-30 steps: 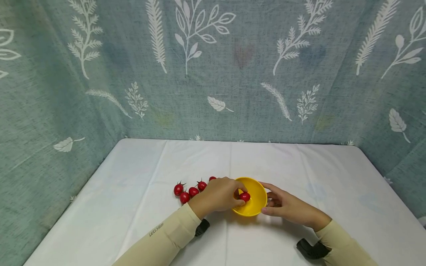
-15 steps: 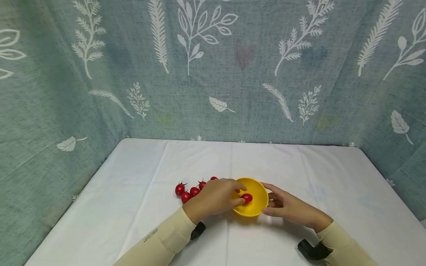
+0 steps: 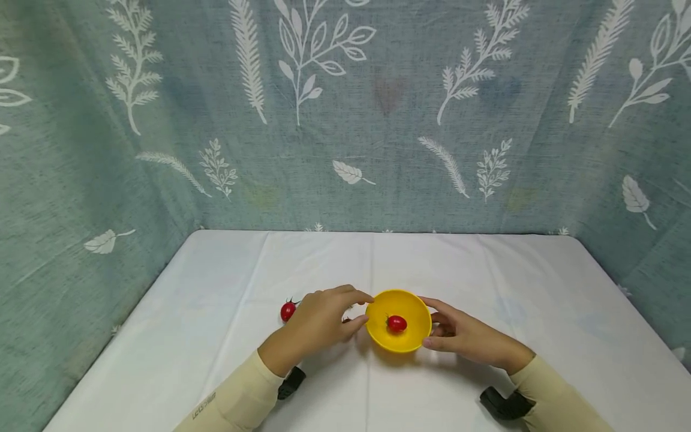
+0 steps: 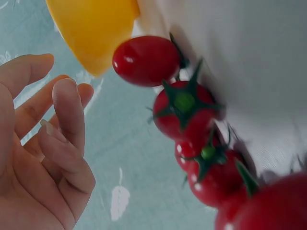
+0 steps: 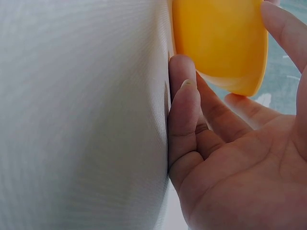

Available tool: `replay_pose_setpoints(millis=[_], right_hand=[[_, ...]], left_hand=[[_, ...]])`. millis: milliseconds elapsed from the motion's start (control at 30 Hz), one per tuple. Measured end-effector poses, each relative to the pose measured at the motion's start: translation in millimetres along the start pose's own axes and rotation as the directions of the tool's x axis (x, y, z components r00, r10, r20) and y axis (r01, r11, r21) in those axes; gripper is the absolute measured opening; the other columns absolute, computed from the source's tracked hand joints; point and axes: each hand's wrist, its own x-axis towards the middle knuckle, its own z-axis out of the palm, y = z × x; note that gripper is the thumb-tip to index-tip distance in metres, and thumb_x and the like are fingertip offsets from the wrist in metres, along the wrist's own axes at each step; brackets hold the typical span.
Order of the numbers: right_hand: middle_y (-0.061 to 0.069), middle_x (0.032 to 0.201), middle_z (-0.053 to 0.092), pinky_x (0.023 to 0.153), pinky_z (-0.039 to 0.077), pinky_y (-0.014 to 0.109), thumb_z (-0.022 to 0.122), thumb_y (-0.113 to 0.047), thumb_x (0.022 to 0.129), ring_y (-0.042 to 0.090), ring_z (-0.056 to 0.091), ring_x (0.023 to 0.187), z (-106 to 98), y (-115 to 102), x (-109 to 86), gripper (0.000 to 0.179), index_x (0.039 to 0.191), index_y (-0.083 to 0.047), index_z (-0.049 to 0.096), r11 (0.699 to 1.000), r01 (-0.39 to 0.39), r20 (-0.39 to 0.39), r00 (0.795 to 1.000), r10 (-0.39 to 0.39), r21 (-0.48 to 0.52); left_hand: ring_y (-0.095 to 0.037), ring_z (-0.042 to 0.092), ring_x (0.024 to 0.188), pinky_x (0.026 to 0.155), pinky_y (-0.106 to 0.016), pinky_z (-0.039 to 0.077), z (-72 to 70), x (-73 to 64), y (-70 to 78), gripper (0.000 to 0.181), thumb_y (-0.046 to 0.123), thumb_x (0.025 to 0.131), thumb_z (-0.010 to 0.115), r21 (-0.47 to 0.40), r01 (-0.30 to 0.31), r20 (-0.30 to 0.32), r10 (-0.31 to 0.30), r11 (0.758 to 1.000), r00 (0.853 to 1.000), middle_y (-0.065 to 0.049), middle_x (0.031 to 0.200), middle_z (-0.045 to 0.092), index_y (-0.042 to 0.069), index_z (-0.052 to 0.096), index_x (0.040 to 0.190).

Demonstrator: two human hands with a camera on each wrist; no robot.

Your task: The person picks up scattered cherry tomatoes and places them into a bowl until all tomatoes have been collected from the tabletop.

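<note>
A yellow bowl stands on the table with one red cherry tomato lying inside. My right hand holds the bowl's right side, thumb at the near rim and index finger at the far rim. Just left of the bowl is my left hand, fingers loosely bent and holding nothing, fingertips close to the rim. Several more cherry tomatoes with green stems lie in a row beside this hand in the left wrist view. In the head view the hand hides most of them; one tomato shows past it.
A white cloth covers the table. Behind and to the left hangs a grey-green curtain with white leaf prints. Black wrist-camera mounts stick out below both sleeves, low over the cloth.
The left hand has let go of the cherry tomato, which now lies in the bowl, and has drawn back left out of the bowl. The right hand stays at the bowl's side.
</note>
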Motion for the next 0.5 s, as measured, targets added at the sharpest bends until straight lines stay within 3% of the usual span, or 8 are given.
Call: replay_pose_setpoints(millis=[133,333,500], right_hand=[[0.013,0.133,0.059,0.082,0.049,0.03,0.072,-0.033,0.092,0.026,0.06,0.102,2,-1,1.9,0.081,0.157,-0.024,0.025,1.0,0.005,0.003,1.0,-0.005,-0.004],[0.014,0.133,0.06,0.083,0.05,0.028,0.072,-0.033,0.092,0.024,0.061,0.102,1,-1,1.4,0.08,0.157,-0.021,0.026,1.0,0.012,-0.004,1.0,-0.013,-0.014],[0.014,0.133,0.059,0.083,0.05,0.029,0.073,-0.032,0.092,0.025,0.06,0.103,1,-2,0.6,0.081,0.157,-0.022,0.026,1.0,0.0,-0.008,1.0,0.0,-0.007]], left_hand=[[-0.01,0.067,0.084,0.067,-0.025,0.052,-2.9,-6.0,-7.4,0.031,0.034,0.091,0.073,-0.008,0.015,-0.027,-0.015,1.0,1.0,0.007,0.106,0.071,0.026,0.07,0.121],[-0.003,0.05,0.064,0.06,-0.021,0.044,-5.2,-10.1,-13.6,0.031,0.036,0.089,0.074,-0.009,0.058,0.009,-0.058,0.998,0.998,0.008,0.1,0.071,0.027,0.071,0.119],[-0.003,0.048,0.061,0.057,-0.022,0.042,-3.7,-11.3,-18.4,0.032,0.036,0.088,0.076,-0.014,0.063,0.053,-0.063,0.998,0.997,0.01,0.099,0.071,0.024,0.072,0.118]])
